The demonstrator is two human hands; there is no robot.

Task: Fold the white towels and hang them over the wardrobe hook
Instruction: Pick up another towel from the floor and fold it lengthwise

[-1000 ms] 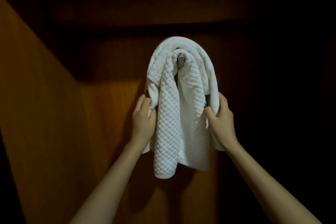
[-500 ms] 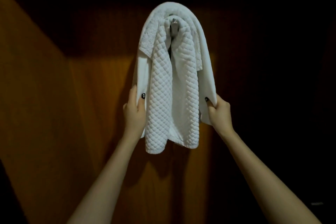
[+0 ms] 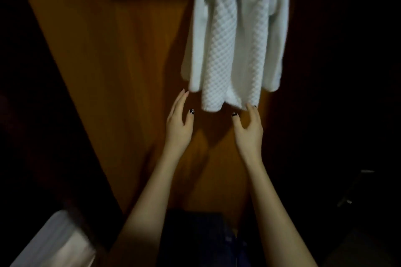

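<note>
The white towels [image 3: 234, 39] hang in a bunch against the wardrobe's wooden back panel [image 3: 134, 71], the quilted one in front and a smoother one draped around it, their tops running out of the picture so the wardrobe hook itself is not to be seen. Both hands are below the hems with nothing in them: the left hand [image 3: 179, 128] has a wide, slack grip with its fingers pointing up beside the lower left corner. The right hand [image 3: 249, 132] is just as loose, its fingertips right at the quilted hem; whether they brush it I cannot tell. I would judge the hanging step as good as done. What is left is to draw the arms clear without tugging the cloth, and perhaps to fetch another towel, if the blurred pale bundle [image 3: 54, 243] at lower left is one. Half a second earlier each hand held a side edge of the towels, well up their length, and the hook showed at the top. Since then both have let go and dropped, and the view has tipped downward.
</note>
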